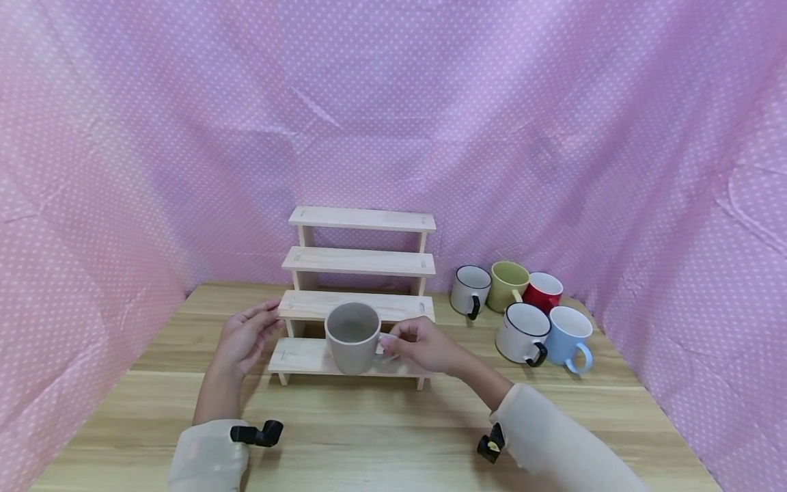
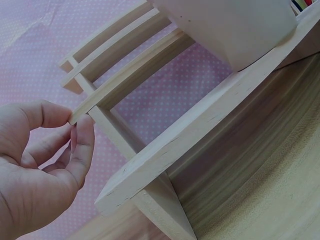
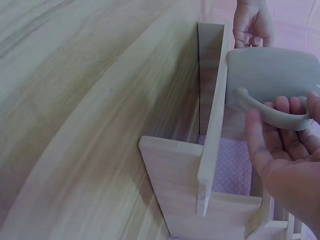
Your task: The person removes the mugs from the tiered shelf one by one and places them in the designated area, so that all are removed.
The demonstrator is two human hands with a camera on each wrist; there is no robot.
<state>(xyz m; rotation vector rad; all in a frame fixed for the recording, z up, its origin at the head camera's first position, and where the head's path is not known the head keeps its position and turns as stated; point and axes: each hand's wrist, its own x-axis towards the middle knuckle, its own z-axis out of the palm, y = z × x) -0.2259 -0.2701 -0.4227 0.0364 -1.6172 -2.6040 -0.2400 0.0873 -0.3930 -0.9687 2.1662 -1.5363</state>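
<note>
A four-step wooden display stand (image 1: 359, 260) stands on the table. My left hand (image 1: 248, 339) is at its left side; in the left wrist view the thumb and fingers (image 2: 86, 142) pinch the end of the second board from the bottom. A plain grey mug (image 1: 353, 345) is upright at the lowest board (image 1: 298, 357), its base right at the board's surface. From the right, my right hand (image 1: 425, 347) holds the mug by its handle (image 3: 272, 116), with fingers through the loop, as the right wrist view shows.
To the stand's right is a group of mugs: two white ones with black rims, one nearer (image 1: 519, 335) and one farther (image 1: 465, 298), a green mug (image 1: 505, 294), a red mug (image 1: 540, 298) and a light blue mug (image 1: 561, 342). A pink dotted cloth (image 1: 381, 102) hangs behind.
</note>
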